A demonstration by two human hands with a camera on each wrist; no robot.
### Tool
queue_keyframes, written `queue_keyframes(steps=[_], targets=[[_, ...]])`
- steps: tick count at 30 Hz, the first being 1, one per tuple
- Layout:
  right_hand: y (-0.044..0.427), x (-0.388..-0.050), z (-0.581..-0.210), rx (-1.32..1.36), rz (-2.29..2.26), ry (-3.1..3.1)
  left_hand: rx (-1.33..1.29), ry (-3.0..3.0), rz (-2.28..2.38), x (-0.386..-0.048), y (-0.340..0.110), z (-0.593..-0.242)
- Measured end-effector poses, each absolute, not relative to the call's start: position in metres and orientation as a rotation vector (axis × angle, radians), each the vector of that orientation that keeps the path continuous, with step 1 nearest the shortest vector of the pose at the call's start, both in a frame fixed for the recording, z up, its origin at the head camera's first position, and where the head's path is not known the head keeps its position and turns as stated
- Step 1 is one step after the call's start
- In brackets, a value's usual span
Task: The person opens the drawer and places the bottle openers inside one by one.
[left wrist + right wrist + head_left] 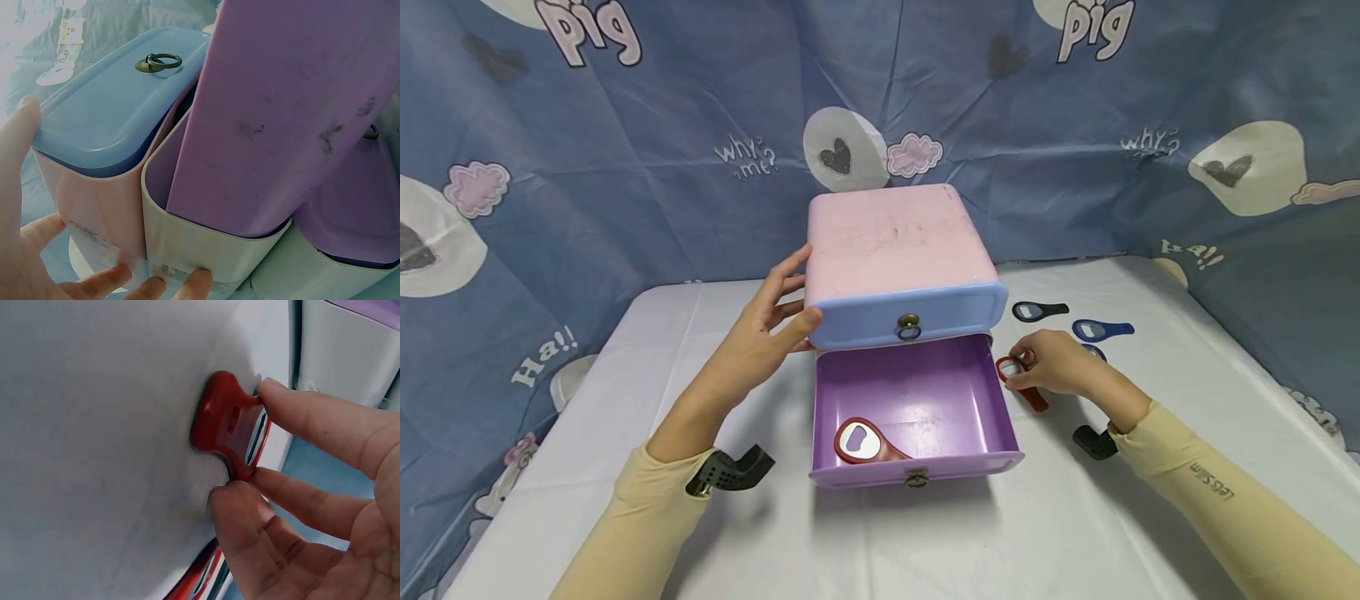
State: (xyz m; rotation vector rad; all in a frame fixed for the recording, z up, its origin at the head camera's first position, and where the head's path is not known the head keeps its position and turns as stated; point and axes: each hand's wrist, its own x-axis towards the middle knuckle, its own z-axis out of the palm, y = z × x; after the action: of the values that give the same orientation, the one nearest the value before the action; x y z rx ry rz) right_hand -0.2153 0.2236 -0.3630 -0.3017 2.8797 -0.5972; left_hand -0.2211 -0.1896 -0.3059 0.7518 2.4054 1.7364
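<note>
A small chest of drawers (887, 242) with a pink top stands on the table. Its blue upper drawer (857, 321) is closed; the purple drawer (940, 400) below is pulled out. Inside that drawer lies a red bottle opener (889, 452) with a metal plate. My left hand (752, 342) rests against the chest's left side, thumb at the front edge, fingers spread. Right of the chest, my right hand (1060, 362) pinches another red bottle opener (215, 419) by its ring end, between thumb and fingers. Its handle points toward the front right, at the table.
Behind my right hand lie a black bottle opener (1054, 309) and a blue one (1112, 330). A second blue opener (1095, 352) is partly hidden by that hand. The left wrist view shows another, closed purple drawer (356, 200) lowest in the stack. A patterned blue cloth (700, 125) hangs behind.
</note>
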Motion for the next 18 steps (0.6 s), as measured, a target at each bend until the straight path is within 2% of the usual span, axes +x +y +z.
queue_keyframes(steps=[18], targets=[[0.2312, -0.2062, -0.3584, -0.287, -0.718, 2.788, 0.763, 2.418, 1.726, -0.2215, -0.1901, -0.3043]])
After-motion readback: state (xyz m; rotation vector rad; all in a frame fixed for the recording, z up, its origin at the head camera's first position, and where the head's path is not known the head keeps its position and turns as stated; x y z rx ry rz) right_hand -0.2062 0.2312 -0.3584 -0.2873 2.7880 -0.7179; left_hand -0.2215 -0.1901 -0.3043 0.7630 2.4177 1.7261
